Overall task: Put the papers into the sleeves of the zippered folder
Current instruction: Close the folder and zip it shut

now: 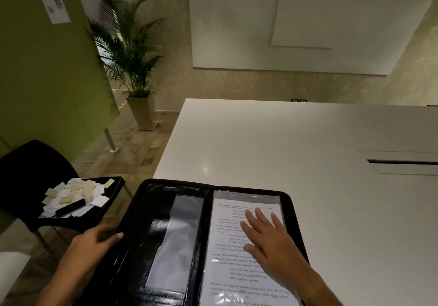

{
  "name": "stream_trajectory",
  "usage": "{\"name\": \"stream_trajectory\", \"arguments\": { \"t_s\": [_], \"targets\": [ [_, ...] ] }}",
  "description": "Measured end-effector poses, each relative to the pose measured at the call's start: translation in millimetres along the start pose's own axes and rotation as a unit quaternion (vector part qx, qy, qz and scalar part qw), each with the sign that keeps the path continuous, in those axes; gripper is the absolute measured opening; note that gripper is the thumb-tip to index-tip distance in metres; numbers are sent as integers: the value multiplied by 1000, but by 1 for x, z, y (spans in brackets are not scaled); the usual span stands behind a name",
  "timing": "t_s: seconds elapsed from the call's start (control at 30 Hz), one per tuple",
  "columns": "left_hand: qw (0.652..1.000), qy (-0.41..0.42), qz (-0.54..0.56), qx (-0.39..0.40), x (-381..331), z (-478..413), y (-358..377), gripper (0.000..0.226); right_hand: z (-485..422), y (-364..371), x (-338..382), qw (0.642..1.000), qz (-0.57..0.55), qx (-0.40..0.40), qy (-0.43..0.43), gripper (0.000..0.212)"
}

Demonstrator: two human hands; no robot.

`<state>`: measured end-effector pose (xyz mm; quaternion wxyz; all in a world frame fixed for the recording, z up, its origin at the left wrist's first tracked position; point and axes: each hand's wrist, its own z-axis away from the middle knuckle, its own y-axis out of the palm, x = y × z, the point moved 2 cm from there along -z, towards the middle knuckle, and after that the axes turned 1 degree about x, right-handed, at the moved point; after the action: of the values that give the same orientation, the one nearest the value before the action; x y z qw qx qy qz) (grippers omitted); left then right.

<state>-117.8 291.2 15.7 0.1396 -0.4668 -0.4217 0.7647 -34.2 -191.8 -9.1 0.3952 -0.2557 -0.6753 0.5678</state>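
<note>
Flat under the right hand point(267, 237), whose fingers are spread apart with the palm down, lies a printed paper point(227, 258) inside a clear sleeve point(246, 195) on the right half of the open folder point(142, 246). Across the spine from it, the left hand point(94, 241) is clamped on the folder's left edge, thumb on top. Just right of that thumb sits the black inner cover with a pale pocket. Beyond the fingertips stretches a white table point(284, 144). Left of the left hand, a chair point(28, 173) holds paper scraps point(73, 196).
</note>
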Motion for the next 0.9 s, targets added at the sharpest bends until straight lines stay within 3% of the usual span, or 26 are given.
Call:
{"name": "stream_trajectory", "arguments": {
  "t_s": [0.13, 0.23, 0.43, 0.63, 0.8, 0.9],
  "targets": [
    [993, 18, 117, 5, -18, 18, -20, 43, 16, -14, 28, 981, -116, -153, 20, 33],
    [977, 46, 208, -9, -38, 39, -39, 38, 31, -20, 57, 963, -190, -193, 12, 15],
    [940, 120, 318, -13, -88, 86, -67, 31, 65, -20, 87, 919, -354, -171, 41, 16],
    [919, 167, 356, -1, -136, 130, -61, 42, 87, -37, 101, 774, -615, -102, 113, 18],
    [887, 201, 416, 22, -159, 167, -42, 39, 104, -62, 108, 743, -653, -106, 97, 13],
    [874, 215, 434, 35, -175, 186, -28, 36, 108, -77, 109, 707, -696, -95, 89, 16]
  ]
}}
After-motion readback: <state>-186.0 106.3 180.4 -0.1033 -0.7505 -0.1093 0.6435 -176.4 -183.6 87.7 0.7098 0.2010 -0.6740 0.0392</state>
